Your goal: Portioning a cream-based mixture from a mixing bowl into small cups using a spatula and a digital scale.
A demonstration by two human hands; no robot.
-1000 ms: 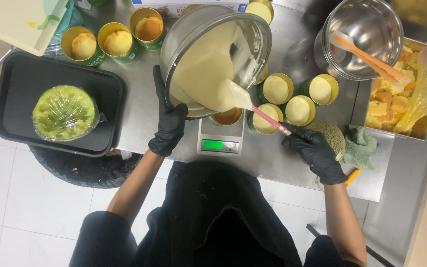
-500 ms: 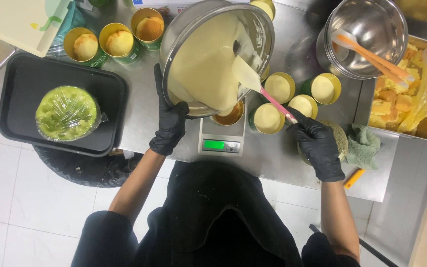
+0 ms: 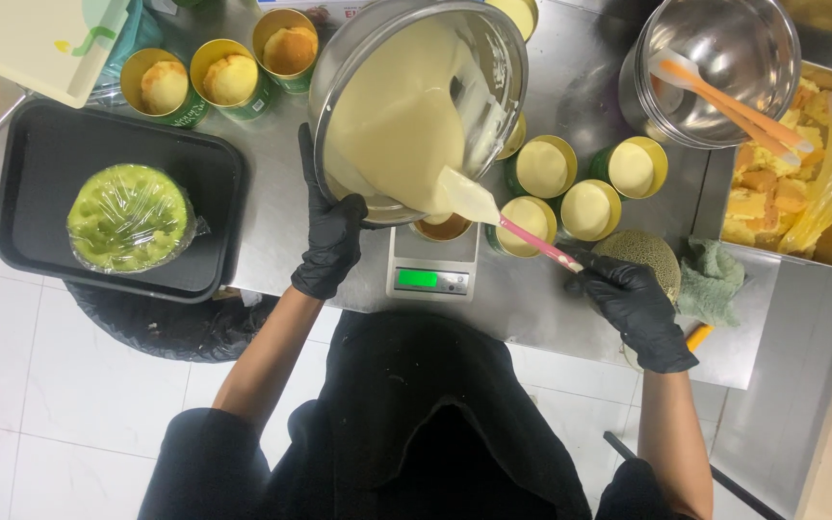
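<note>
Batter bowl [image 3: 416, 106], gripped by left hand [image 3: 331, 236], tilts above steel desk [image 3: 272, 221]; right hand [image 3: 639, 308] clasps spatula [image 3: 503, 217]; white-tiled floor [image 3: 31, 404].

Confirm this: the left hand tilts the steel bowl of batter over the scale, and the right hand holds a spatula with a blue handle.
One detail is wrong. The head view shows the right hand holding a spatula with a pink handle, not blue. The rest stands: the left hand tilts the steel bowl of batter over the scale.
</note>
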